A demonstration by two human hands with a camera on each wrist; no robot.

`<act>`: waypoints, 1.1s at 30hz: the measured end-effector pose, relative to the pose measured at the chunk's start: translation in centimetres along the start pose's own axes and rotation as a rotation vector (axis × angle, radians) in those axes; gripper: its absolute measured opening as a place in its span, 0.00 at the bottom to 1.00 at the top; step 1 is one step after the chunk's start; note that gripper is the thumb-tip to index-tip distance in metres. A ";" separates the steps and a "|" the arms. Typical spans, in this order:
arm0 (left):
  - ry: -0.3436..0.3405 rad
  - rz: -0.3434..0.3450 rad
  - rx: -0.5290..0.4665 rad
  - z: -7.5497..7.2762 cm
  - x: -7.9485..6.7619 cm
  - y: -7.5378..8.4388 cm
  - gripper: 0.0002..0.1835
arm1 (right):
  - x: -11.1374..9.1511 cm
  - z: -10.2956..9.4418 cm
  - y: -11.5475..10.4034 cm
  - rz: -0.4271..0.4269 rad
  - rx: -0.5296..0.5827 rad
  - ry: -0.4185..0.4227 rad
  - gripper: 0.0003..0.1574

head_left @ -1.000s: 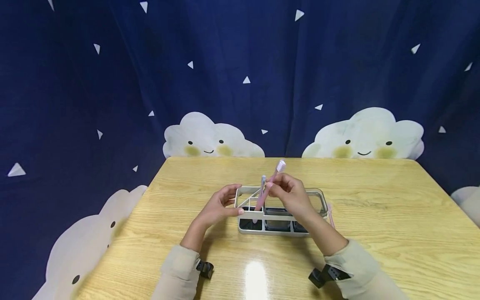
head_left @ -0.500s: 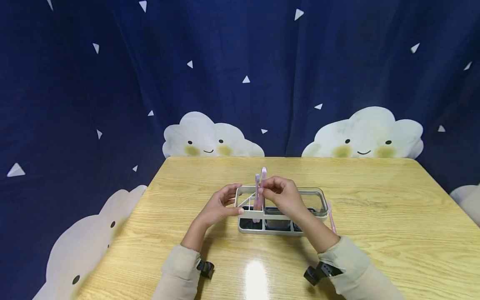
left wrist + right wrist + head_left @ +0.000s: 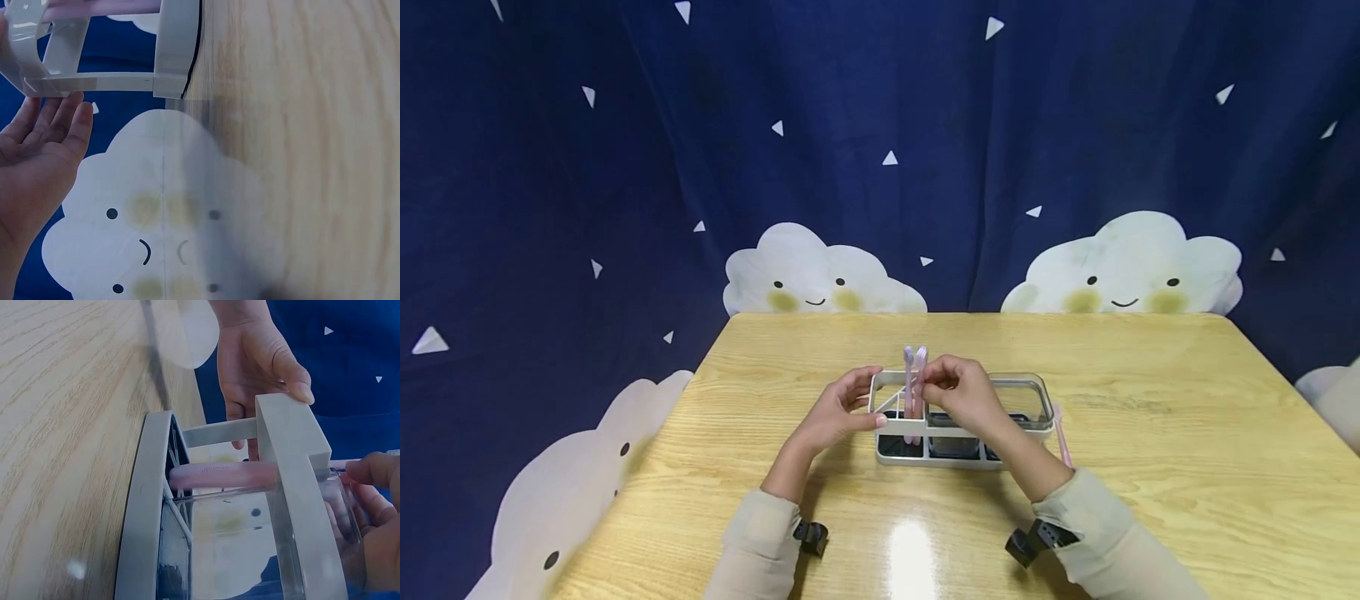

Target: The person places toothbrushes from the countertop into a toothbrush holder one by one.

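A light grey toothbrush holder (image 3: 951, 432) with a black base stands at mid table. My left hand (image 3: 831, 421) grips its left end, thumb on the front of the upper rail, fingers behind. Two pink toothbrushes stand upright side by side in its left section, bristles up. My right hand (image 3: 968, 398) pinches the right-hand toothbrush (image 3: 921, 360) just below its head; the other toothbrush (image 3: 908, 371) touches or nearly touches it. In the right wrist view, the pink handle (image 3: 225, 475) passes through the upper frame down to the base.
Clear cups (image 3: 955, 447) fill the holder's middle and right sections, partly behind my right arm. Another pink toothbrush (image 3: 1062, 437) lies just right of the holder. A wooden tabletop (image 3: 1150, 467) surrounds them, with a blue cloud-patterned curtain (image 3: 962, 167) behind.
My right hand has brought its toothbrush left and from a slant to upright, lower in the holder. The other toothbrush has shifted slightly left. My left hand keeps its hold.
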State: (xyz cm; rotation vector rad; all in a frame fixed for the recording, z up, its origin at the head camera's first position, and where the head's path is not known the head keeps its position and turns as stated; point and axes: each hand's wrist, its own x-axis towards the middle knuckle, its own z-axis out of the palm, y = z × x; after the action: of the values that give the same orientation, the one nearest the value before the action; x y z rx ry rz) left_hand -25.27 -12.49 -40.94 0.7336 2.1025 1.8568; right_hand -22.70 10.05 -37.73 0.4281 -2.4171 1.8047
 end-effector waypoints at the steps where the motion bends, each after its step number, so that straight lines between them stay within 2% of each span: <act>1: 0.003 0.003 -0.003 -0.1 0.1 -0.4 0.39 | 0.0 -0.1 0.0 0.007 -0.009 -0.002 0.04; 3: 0.009 0.009 -0.014 -0.2 0.4 -1.2 0.39 | 0.1 -0.2 0.1 0.016 -0.021 -0.002 0.04; 6: 0.021 0.021 -0.014 -0.3 0.6 -1.5 0.38 | 0.4 -0.2 0.1 0.024 -0.028 -0.003 0.04; 12: 0.031 0.041 -0.012 -0.3 0.6 -1.7 0.38 | 0.5 -0.5 0.0 0.030 -0.016 -0.005 0.06; 20: 0.019 0.010 -0.001 -0.3 0.4 -1.4 0.39 | -0.8 -2.1 -0.5 0.025 0.052 0.013 0.12; 28: 0.015 0.003 0.004 0.2 -0.4 1.2 0.38 | -1.9 -4.8 -0.8 -0.051 0.036 -0.106 0.17; 33: 0.019 -0.010 -0.018 0.4 -0.3 1.3 0.38 | -2.5 -6.6 -0.5 -0.085 -0.016 -0.190 0.20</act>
State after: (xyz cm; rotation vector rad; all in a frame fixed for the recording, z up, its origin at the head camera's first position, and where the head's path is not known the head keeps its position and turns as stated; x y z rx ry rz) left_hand -24.52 -12.26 -39.77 0.7032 2.0939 1.8820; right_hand -20.74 16.65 -35.92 0.7209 -2.4893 1.7819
